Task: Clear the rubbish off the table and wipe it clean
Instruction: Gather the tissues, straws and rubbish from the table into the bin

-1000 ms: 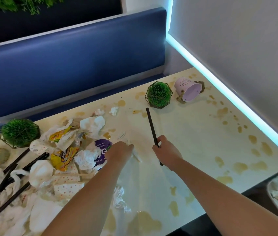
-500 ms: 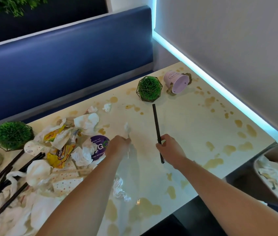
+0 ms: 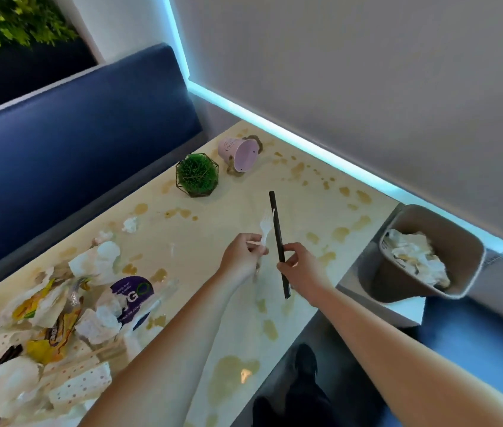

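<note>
While the left hand (image 3: 242,257) pinches a white plastic fork (image 3: 265,228) and the right hand (image 3: 301,266) grips a black straw (image 3: 277,238) above the stained desk (image 3: 321,192), wrappers (image 3: 59,306) litter its left, bin (image 3: 429,254) at right.

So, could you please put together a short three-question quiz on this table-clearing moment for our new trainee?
1. True or false: the left hand holds a white plastic fork.
2. What does the right hand grip?
A. a black straw
B. a napkin
C. a spoon
3. Fill in the blank: the pink pot lies on its ____ near the table's far corner.

Key:
1. True.
2. A: the black straw.
3. Side, with its open mouth towards the camera, beside the green grass ball. The bin with crumpled paper in it stands off the table's right end.
</note>
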`<state>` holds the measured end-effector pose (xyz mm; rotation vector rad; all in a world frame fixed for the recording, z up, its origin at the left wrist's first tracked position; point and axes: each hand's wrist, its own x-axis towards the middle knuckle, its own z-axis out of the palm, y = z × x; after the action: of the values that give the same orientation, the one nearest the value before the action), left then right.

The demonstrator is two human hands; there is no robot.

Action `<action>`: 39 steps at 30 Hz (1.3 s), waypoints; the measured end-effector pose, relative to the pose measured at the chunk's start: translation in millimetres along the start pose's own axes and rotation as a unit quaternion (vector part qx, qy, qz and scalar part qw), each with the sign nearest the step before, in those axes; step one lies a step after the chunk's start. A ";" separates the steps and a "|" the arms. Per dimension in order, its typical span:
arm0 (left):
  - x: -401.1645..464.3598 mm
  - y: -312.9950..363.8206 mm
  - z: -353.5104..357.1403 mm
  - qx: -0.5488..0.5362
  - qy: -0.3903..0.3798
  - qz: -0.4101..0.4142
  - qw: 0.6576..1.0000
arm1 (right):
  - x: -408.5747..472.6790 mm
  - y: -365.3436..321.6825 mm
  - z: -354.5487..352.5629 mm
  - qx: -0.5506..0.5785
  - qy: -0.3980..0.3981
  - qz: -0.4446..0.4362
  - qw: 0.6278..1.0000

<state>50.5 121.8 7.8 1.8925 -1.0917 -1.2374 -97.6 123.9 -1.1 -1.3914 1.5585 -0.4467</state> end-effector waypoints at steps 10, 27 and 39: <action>5.2 84.1 124.1 0.066 -0.114 0.073 0.989 | -6.2 60.5 -121.0 0.041 0.146 0.061 0.987; 38.8 119.0 294.8 0.168 -0.204 0.071 0.962 | 28.0 186.8 -280.8 -0.053 0.176 0.213 0.959; 73.0 121.1 316.0 0.168 -0.168 0.061 0.969 | 94.3 174.1 -310.6 -0.109 0.233 0.081 0.963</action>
<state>-263.2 -17.2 -38.2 1.8577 -1.6629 -1.4052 -439.3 -10.6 -30.4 -1.3704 2.1420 -0.5406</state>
